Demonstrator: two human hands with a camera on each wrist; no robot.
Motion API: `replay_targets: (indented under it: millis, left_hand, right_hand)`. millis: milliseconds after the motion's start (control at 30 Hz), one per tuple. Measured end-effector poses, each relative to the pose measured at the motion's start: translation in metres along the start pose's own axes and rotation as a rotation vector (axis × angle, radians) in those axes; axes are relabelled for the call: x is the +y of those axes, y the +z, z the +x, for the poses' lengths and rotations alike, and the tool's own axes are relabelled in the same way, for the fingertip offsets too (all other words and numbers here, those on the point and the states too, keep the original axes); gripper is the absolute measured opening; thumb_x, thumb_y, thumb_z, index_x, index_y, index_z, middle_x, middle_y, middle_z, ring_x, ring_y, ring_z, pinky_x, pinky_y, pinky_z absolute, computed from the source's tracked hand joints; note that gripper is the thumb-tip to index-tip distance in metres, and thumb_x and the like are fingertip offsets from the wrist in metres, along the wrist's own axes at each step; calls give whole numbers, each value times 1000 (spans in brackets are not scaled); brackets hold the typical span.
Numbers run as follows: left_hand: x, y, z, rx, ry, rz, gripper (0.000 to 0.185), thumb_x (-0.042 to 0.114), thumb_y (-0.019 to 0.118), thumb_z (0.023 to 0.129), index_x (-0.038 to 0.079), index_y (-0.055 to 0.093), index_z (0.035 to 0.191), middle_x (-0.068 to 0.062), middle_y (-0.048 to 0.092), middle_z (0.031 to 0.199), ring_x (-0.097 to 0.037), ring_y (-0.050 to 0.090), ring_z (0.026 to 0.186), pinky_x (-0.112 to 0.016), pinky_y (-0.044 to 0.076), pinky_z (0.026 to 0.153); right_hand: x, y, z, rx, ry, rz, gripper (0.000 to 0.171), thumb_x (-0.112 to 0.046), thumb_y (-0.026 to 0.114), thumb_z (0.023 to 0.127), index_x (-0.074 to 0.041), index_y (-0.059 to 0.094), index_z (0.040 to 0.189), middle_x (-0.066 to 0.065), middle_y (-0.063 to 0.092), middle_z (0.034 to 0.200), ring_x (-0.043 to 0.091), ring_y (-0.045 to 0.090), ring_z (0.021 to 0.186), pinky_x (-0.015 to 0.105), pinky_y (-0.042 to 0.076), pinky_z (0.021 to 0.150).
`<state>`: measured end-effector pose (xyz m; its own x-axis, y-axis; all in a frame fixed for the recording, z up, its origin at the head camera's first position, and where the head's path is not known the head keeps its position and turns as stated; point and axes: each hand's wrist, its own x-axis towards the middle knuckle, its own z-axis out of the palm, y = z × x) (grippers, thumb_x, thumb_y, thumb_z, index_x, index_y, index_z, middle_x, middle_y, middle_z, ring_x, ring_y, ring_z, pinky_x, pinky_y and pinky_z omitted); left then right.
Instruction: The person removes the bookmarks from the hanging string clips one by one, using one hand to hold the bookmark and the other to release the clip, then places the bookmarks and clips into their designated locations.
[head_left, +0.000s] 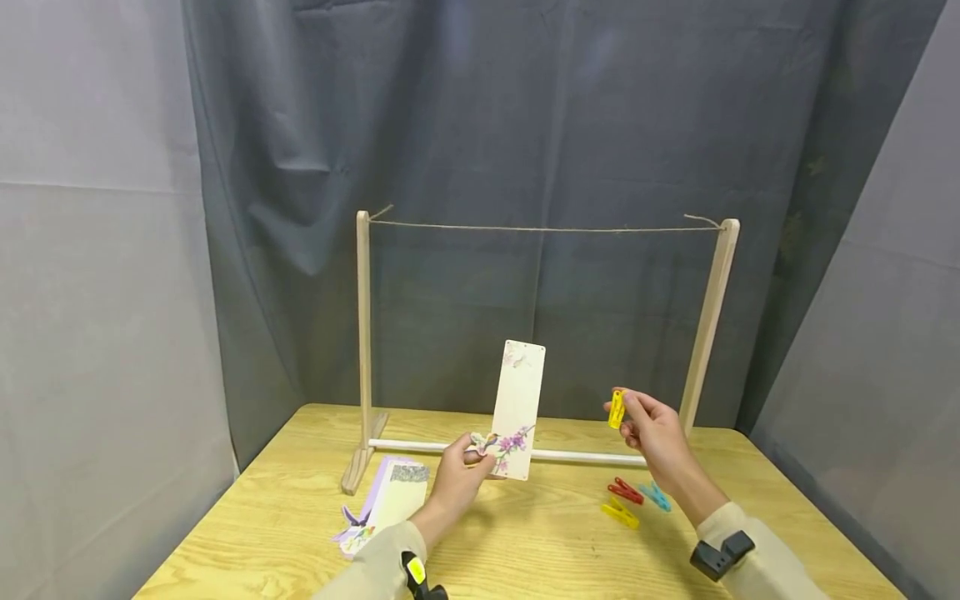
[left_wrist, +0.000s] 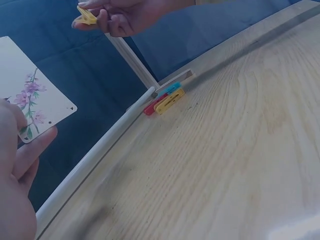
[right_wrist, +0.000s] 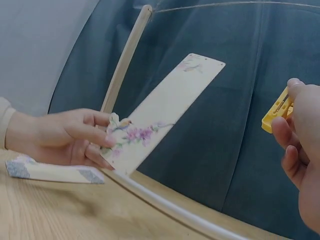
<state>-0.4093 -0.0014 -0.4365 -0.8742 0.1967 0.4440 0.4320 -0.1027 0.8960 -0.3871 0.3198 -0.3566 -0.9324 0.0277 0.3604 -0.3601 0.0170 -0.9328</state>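
My left hand point(head_left: 459, 483) pinches a long cream card point(head_left: 519, 400) near its lower left edge and holds it upright above the table. Purple blossoms and a small bird decorate the card's lower part, and tiny holes show at its corners. Off to the right, my right hand point(head_left: 656, 433) pinches a yellow clothespin point(head_left: 617, 409) between thumb and fingers, raised to about the card's height. In the right wrist view the same yellow clothespin point(right_wrist: 277, 111) points away from the fingertips. Behind both hands a string point(head_left: 540, 228) runs between two wooden posts.
Red point(head_left: 626, 491), blue point(head_left: 656, 497) and yellow point(head_left: 620, 513) clothespins lie on the table point(head_left: 540, 550) below the right hand. Several more cards point(head_left: 397, 500) lie stacked left of the left hand. A white bar point(head_left: 585, 457) joins the stand's posts point(head_left: 364, 325) low down; grey curtains hang behind.
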Motion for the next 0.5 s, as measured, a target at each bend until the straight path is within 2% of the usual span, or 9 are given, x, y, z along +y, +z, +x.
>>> replay_targets:
  millis: [167,267,367,433,500]
  left_hand:
    - [1,-11,-7,22,-26,32,26,1,69,96,-8,62,119,-21,74,101,-31,74,91,-37,61,79]
    - [2,-18,-11,27,-39,39,29,1,69,96,-9,60,122,-20,73,104,-30,73,93,-36,60,81]
    - [2,-25,-16,18,-57,44,36,2,68,97,-11,57,129,-21,73,106,-31,74,90,-33,60,81]
    - [3,-31,-20,15,-73,63,39,4,68,97,-11,56,131,-19,73,105,-31,75,87,-35,60,82]
    - [4,-37,-25,5,-95,72,38,5,68,98,-9,56,132,-18,74,103,-34,75,85,-42,56,91]
  right_hand:
    - [8,-6,-6,20,30,-45,59,-40,53,108,4,47,147,0,73,110,7,53,66,20,46,57]
    - [12,-9,-10,36,53,-72,60,-40,53,108,3,45,149,-3,73,109,8,53,66,21,47,58]
    - [18,-11,-14,59,63,-121,59,-39,54,108,3,46,149,-3,73,106,9,54,67,22,48,58]
    - [22,-12,-16,79,61,-161,57,-38,56,108,4,49,146,-4,73,104,10,56,67,23,49,58]
    - [27,-14,-20,98,53,-202,54,-36,57,107,4,52,143,-5,73,101,11,57,68,25,50,58]
